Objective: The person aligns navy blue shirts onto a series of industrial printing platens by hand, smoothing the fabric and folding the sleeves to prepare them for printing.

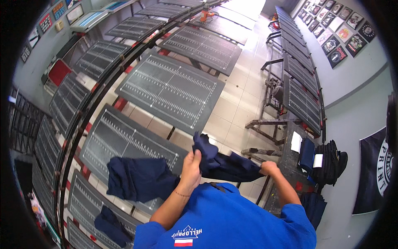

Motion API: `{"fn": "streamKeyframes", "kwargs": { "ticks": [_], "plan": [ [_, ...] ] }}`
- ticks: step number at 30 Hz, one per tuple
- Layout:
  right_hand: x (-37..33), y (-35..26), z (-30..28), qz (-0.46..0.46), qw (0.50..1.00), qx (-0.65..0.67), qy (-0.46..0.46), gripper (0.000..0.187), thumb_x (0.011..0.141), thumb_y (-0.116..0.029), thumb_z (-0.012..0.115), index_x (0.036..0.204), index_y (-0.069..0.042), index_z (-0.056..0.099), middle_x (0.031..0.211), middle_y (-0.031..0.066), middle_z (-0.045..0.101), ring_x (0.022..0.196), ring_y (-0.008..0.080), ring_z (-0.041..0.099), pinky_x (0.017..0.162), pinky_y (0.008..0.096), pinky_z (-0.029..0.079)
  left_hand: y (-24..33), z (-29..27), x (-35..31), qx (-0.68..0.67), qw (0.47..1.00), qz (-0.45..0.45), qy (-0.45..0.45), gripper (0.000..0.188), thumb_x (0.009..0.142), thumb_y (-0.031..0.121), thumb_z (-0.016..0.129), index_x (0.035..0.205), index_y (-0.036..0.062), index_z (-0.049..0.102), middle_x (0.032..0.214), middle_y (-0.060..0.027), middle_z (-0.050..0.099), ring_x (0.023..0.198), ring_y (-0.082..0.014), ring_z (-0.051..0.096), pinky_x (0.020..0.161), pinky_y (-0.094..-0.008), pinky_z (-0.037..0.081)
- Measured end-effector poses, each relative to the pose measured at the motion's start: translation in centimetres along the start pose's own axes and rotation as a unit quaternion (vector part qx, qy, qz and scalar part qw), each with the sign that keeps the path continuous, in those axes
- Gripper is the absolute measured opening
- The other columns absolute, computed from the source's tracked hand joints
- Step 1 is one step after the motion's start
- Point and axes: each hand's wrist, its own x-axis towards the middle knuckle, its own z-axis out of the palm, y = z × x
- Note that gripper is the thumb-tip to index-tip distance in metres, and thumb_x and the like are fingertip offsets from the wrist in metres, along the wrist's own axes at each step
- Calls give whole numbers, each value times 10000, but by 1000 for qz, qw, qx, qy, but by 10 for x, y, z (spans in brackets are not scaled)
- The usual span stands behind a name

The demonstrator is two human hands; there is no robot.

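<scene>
A dark navy piece of cloth [232,166], perhaps a garment, is stretched between my two hands in front of my body. My left hand [192,168] is closed on its left end, thumb upward, and part of the cloth bunches up above the fingers. At the right end, my right hand [269,168] grips a corner in a closed fist. Left of my left wrist, a larger navy cloth [139,178] lies loosely folded over a grey printing board. A smaller crumpled navy cloth [110,226] rests on the board nearer to me.
Grey boards with white ruler marks, such as this one [170,89], line a dark rail [124,62] on the left. Folded dark garments [331,162] lie on a dark bench [284,182] at right. A tiled floor aisle [236,91] runs between the rows.
</scene>
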Motion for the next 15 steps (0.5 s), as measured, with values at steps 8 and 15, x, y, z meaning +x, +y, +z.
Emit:
{"fn": "streamKeyframes", "kwargs": {
  "ticks": [8,15],
  "plan": [
    [-104,-139,-280,-381,828,224,344,300,907,-264,617,820,14,544,775,224,560,777,407,576,688,467,446,-8,-20,27,101,985,-131,-53,133,984,124,579,851,111,572,705,91,435,548,-4,300,488,-201,251],
    [-131,-204,-369,-506,714,251,414,524,935,-275,623,1372,-44,448,1045,135,664,957,315,643,867,381,497,-2,2,63,136,976,-147,-83,99,982,122,572,1054,77,622,891,20,623,771,-58,593,631,-209,491]
  ]
}}
